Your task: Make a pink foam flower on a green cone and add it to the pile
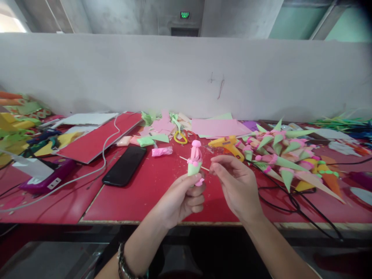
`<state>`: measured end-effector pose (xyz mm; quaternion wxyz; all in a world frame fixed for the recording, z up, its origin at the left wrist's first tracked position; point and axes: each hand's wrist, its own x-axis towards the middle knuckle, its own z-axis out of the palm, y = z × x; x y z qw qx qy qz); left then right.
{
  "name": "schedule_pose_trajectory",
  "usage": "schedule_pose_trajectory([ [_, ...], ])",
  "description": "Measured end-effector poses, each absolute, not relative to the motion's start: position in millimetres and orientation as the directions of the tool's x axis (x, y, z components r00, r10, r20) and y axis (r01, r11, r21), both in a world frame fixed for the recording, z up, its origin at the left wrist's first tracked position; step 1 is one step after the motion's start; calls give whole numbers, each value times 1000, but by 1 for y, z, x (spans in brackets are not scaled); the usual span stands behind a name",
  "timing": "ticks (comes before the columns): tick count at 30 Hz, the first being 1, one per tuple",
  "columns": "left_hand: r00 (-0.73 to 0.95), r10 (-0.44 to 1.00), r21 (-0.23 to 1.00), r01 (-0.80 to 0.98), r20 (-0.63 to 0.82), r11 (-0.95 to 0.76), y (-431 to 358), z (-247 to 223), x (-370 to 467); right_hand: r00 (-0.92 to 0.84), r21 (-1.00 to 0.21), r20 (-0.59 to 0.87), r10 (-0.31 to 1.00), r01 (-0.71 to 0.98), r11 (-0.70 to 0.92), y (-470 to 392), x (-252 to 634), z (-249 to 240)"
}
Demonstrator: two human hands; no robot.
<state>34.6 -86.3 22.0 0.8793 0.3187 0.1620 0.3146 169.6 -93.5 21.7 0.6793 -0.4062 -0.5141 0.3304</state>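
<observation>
My left hand (186,199) is wrapped round a small ice-cream cone craft (194,166), holding it upright above the table. Its light green foam cone carries a pink ruffled top with a round pink ball, and a pink bit sticks out by my thumb. To the right, my right hand (236,184) has thumb and fingertips pinched together, and I cannot make out what is between them. A thin pale stick (205,168) passes behind the cone, its right end close to my right fingertips. Whether those fingers touch the stick is unclear.
A yellow glue gun (228,145) lies behind my right hand, beside a pile of foam cones (280,151) and black cable. Yellow-handled scissors (180,137), pink clay packets (162,151) and a black phone (124,166) lie further left. A purple power strip (50,176) has a white cable.
</observation>
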Motion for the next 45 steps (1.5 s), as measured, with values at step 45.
schedule_pose_trajectory([
  [45,763,637,767,-345,-106,541,-92,23,41,97,-867,498,862,32,497,-95,166,31],
])
